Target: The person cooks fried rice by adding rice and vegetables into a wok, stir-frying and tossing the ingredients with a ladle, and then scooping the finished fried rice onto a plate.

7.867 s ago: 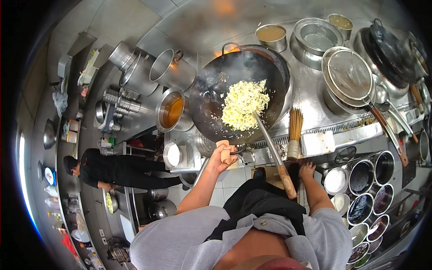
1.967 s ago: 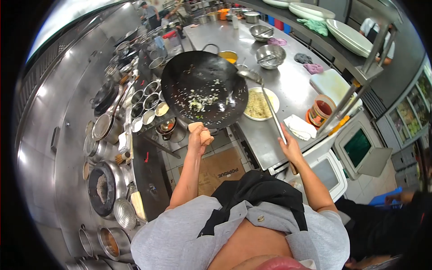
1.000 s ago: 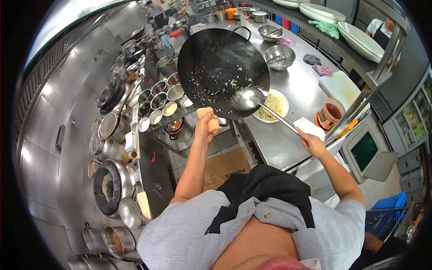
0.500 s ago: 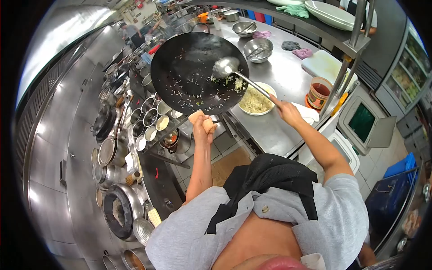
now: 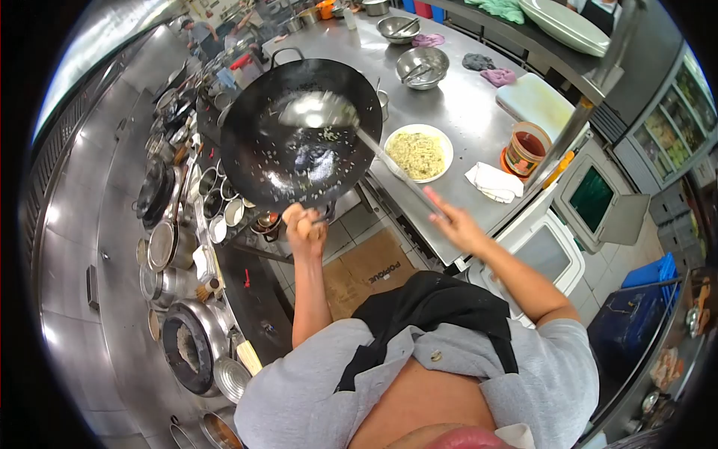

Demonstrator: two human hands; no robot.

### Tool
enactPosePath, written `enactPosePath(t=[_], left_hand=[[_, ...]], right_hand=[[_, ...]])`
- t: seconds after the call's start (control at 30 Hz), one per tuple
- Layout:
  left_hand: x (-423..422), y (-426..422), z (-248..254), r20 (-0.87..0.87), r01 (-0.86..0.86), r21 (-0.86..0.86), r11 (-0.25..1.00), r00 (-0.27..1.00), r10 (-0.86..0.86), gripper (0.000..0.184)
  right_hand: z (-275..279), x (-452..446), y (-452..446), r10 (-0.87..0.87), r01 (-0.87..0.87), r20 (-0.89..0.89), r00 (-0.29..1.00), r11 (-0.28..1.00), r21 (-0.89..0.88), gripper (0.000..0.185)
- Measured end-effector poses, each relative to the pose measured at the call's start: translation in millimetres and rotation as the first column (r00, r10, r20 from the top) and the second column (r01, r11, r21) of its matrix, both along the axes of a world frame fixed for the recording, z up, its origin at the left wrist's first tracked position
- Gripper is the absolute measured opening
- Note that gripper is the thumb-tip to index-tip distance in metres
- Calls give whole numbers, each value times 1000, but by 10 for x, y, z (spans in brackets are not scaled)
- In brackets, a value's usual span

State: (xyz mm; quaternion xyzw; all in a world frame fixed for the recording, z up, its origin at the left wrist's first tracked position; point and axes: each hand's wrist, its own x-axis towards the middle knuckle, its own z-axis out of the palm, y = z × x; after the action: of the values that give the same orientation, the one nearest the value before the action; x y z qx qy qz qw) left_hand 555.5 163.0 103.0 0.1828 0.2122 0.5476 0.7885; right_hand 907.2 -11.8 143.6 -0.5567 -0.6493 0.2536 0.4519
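Note:
A large black wok hangs tilted in front of me, with rice grains stuck to its inside. My left hand is closed at its near handle, around a tan wad that looks like folded cloth. The fingers of my right hand are wrapped around the long handle of a metal ladle. Its bowl is smeared by motion inside the wok. To the right, on the steel counter, sits a white plate holding fried rice.
Metal bowls, a white cloth, a red-brown sauce tub and a cutting board occupy the counter. At left stand seasoning pots and the stove line. Flattened cardboard covers the floor below. Another person stands far back.
The wok has moved left and slightly down, away from the plate. The ladle's bowl has swung left across the wok, and my right hand has come lower.

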Motion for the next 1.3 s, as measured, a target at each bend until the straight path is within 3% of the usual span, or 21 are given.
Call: enactPosePath(t=[0.07, 0.1, 0.17, 0.2, 0.23, 0.3, 0.37, 0.4, 0.43, 0.53, 0.63, 0.67, 0.7, 0.77, 0.83, 0.93, 1.0, 1.2, 1.3], left_hand=[[-230, -446, 99, 53, -7, -13, 1000, 999, 8, 15], [-274, -724, 204, -20, -103, -68, 992, 995, 102, 16], [-576, -942, 254, -112, -244, -129, 961, 967, 230, 17], [-833, -1041, 243, -93, -224, -136, 965, 973, 213, 17], [-1069, -1158, 224, -68, -214, -138, 967, 976, 206, 17], [-1443, -1348, 250, -63, -319, -156, 935, 948, 313, 17], [-1795, -1548, 341, -207, -395, -231, 889, 913, 352, 17], [-2093, -1615, 101, -137, -435, -287, 854, 901, 413, 26], [-2384, -1689, -39, -64, -425, -264, 866, 903, 424, 23], [-3210, -1919, -169, -185, -656, -221, 721, 755, 630, 16], [-3875, -2139, -262, -250, -777, -214, 592, 630, 736, 18], [-4213, -2291, -484, -147, -711, -203, 673, 702, 697, 21], [-4422, -2389, -465, -141, -741, -206, 639, 669, 730, 21], [-4817, -2557, -392, -203, -781, -255, 570, 620, 758, 21], [-5091, -2581, -380, -189, -863, -222, 454, 494, 848, 18], [-5389, -2623, -379, -216, -915, -261, 308, 366, 905, 20], [-5654, -2630, -467, -165, -922, -228, 313, 354, 921, 16], [-6263, -2409, -669, -133, -950, -257, 177, 216, 967, 10], [-6478, -2133, -687, -113, -955, -290, 67, 103, 988, 9]], right_hand=[[-307, -266, 98, 158, -159, -24, 987, 987, -27, 60], [-297, -387, 122, 189, -190, -25, 982, 981, -41, 60], [-194, -747, 185, 340, -368, -145, 929, 882, -293, 60], [-155, -981, 256, 376, -393, -115, 920, 884, -255, 60], [-86, -1198, 344, 425, -435, -106, 899, 837, -333, 60], [-217, -1634, 554, 527, -540, -119, 842, 828, -152, 60], [-420, -1999, 800, 589, -614, -194, 785, 697, -370, 59], [-461, -2219, 901, 637, -657, -170, 752, 704, -269, 59], [-562, -2473, 955, 709, -720, -153, 689, 644, -256, 59], [-682, -3516, 1313, 727, -724, -19, 686, 680, -113, 62], [-6, -4635, 1651, 682, -757, -328, 653, 595, -269, 73], [362, -5049, 1705, 718, -796, -362, 595, 587, -144, 77], [660, -5435, 1757, 746, -819, -399, 533, 573, -25, 81], [1050, -6009, 1827, 722, -897, -548, 422, 421, -136, 84], [787, -6427, 2108, 732, -886, -501, 462, 359, -293, 58], [567, -7045, 2207, 740, -896, -506, 442, 389, -214, 34], [570, -7524, 2254, 754, -910, -510, 414, 334, -246, 33], [571, -8882, 2747, 840, -939, -452, 299, 173, -298, 26], [693, -9626, 2951, 842, -969, -498, 207, 107, -221, 44]])
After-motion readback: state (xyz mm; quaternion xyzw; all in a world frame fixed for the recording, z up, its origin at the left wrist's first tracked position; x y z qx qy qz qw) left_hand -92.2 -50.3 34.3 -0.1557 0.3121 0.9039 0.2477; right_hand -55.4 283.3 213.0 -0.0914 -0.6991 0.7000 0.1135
